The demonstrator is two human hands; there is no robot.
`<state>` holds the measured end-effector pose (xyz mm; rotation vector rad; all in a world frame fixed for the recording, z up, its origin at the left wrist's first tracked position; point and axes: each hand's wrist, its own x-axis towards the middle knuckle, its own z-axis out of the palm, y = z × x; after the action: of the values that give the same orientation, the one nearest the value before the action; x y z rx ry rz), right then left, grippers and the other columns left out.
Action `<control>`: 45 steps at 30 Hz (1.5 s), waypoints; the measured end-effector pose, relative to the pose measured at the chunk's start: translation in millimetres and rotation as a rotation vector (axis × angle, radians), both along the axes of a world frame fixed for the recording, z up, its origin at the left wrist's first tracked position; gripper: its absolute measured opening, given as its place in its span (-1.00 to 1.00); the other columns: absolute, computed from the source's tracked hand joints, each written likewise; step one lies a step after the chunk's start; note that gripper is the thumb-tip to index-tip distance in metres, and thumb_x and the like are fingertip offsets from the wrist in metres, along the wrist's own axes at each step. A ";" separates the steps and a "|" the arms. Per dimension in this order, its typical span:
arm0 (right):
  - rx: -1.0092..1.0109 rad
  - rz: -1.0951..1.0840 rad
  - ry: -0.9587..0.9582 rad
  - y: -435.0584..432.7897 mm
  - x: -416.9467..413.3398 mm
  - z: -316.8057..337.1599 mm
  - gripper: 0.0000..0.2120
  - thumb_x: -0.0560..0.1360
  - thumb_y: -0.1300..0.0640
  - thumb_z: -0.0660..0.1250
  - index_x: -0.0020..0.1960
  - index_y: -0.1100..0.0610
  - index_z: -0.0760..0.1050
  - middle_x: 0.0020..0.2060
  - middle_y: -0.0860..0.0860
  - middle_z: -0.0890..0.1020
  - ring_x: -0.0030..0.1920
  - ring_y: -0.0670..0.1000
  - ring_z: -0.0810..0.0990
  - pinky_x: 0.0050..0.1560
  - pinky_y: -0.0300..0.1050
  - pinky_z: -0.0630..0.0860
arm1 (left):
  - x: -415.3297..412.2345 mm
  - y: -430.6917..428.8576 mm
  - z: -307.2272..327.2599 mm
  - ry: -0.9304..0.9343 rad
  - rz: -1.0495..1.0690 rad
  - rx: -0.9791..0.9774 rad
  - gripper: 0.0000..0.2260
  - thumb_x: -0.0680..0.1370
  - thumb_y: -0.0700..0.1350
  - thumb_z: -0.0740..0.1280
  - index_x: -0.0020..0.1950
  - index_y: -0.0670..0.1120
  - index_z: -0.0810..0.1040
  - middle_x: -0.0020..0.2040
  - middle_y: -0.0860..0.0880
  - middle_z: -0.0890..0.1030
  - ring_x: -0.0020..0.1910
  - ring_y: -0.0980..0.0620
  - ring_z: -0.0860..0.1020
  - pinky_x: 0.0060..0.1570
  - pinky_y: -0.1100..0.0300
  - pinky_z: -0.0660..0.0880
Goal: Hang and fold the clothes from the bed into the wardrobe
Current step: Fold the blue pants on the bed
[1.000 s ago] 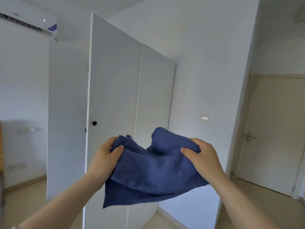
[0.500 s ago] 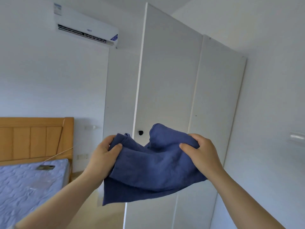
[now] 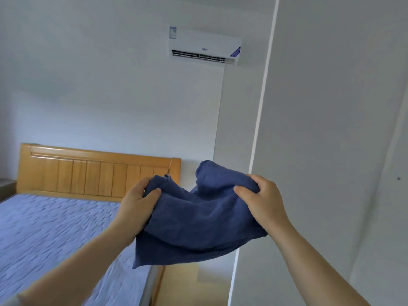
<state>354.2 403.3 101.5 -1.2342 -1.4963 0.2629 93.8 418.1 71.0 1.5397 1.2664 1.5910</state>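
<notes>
Both hands hold the cloth in mid-air (blue, crumpled): left hand pinches one top corner, right hand the other. It hangs past the bed edge, beside the wardrobe door.

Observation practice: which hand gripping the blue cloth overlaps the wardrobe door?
The right hand, over the wardrobe door; the left hand grips the blue cloth before the bed.

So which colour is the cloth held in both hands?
Dark blue cloth, plain, no pattern; the head view shows it.
</notes>
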 end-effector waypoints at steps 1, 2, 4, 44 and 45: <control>-0.003 0.024 -0.009 15.5 -7.9 -1.9 -0.97 0.44 0.15 0.38 -0.16 0.04 0.57 -0.27 -0.07 0.66 -0.20 -0.10 0.62 -0.17 -0.16 0.57 | -7.3 8.8 -1.6 -0.002 0.020 -0.001 -0.79 0.59 -0.18 0.25 0.10 0.09 0.56 -0.04 0.06 0.66 -0.02 0.03 0.60 -0.05 0.09 0.51; -0.005 0.044 -0.018 31.0 -15.9 -3.3 -0.97 0.44 0.14 0.38 -0.16 0.03 0.57 -0.27 -0.08 0.66 -0.20 -0.11 0.62 -0.17 -0.18 0.56 | -14.7 19.0 -2.5 0.000 0.038 0.002 -0.79 0.58 -0.18 0.25 0.10 0.09 0.56 -0.05 0.07 0.67 -0.02 0.03 0.60 -0.02 0.07 0.51; 0.002 0.075 -0.027 63.0 -32.0 -4.8 -0.97 0.45 0.13 0.37 -0.15 0.01 0.57 -0.26 -0.09 0.66 -0.20 -0.15 0.61 -0.22 -0.29 0.51 | -30.6 42.9 -3.4 0.005 0.078 0.010 -0.80 0.58 -0.18 0.26 0.06 0.12 0.57 -0.09 0.10 0.67 -0.04 0.06 0.60 -0.07 0.10 0.50; 0.118 -0.210 0.083 574.7 42.1 41.5 -0.95 0.44 0.16 0.38 -0.18 0.04 0.59 -0.29 -0.10 0.66 -0.28 -0.16 0.59 -0.35 -0.41 0.45 | 58.1 623.8 35.5 0.033 -0.239 0.140 -0.79 0.60 -0.14 0.24 0.11 0.17 0.49 -0.06 0.16 0.62 -0.08 0.19 0.57 -0.20 0.29 0.44; 0.126 -0.243 0.086 583.1 51.4 43.8 -0.95 0.44 0.16 0.38 -0.17 0.03 0.59 -0.29 -0.10 0.66 -0.28 -0.16 0.59 -0.35 -0.41 0.45 | 69.4 640.2 37.4 0.025 -0.275 0.145 -0.79 0.60 -0.14 0.24 0.10 0.19 0.49 -0.07 0.17 0.62 -0.09 0.20 0.57 -0.21 0.31 0.43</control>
<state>405.6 986.4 145.3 -1.2724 -1.2558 0.0578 163.2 1058.3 108.4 1.7429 0.9212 1.5146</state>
